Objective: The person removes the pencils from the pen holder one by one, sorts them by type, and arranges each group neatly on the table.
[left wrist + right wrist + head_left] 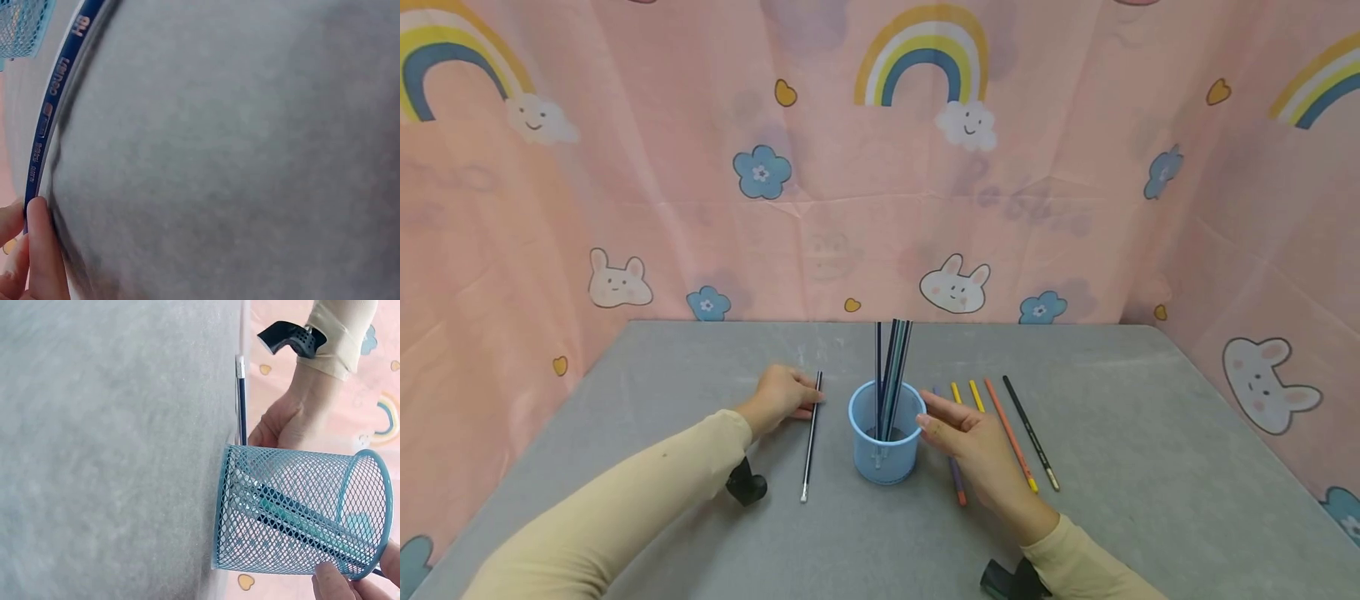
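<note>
My left hand (pixel 781 393) pinches a dark blue pencil (pixel 812 442) near its far end; the pencil lies along the table left of the cup. Printed lettering, including "HB", shows on that pencil (pixel 55 87) in the left wrist view. A light blue mesh pen cup (pixel 886 462) stands upright in the middle, holding several dark pencils and a greenish one (pixel 892 375). From the right, my right hand (pixel 973 442) grips the cup by its rim. In the right wrist view its fingertips (pixel 331 581) press the mesh (pixel 294 550) close to the rim.
Right of the cup lie a purple pencil (pixel 957 483), two yellow ones (pixel 976 396), an orange one (pixel 1011 433) and a black one (pixel 1030 431). The grey table (pixel 1150 467) ends at a pink patterned cloth (pixel 1075 233) behind.
</note>
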### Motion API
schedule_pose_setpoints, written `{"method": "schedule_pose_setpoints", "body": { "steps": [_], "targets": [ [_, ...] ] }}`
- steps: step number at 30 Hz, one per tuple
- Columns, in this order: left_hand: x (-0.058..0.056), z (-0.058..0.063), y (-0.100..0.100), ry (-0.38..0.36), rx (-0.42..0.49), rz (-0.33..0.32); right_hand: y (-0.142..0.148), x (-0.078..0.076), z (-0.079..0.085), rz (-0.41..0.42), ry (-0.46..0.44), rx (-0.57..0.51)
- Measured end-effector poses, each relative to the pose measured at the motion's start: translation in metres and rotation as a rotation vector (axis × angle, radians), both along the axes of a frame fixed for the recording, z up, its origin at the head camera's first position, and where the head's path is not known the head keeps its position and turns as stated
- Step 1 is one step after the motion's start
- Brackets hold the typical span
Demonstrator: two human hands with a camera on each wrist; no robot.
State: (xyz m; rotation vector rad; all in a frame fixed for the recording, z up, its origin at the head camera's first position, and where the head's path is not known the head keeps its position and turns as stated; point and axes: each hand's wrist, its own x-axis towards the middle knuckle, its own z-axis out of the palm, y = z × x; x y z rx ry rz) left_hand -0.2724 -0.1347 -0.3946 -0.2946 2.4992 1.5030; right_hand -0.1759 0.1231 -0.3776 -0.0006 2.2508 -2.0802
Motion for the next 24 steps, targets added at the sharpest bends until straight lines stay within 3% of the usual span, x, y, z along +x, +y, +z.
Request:
{"method": "schedule_pose_setpoints", "body": {
  "steps": [24],
  "targets": [
    [0.0005, -0.0004, 0.0098, 0.02, -0.1, 0.034, 0.0001, -0.0007, -0.0013, 0.004, 0.006, 0.003]
  ]
}}
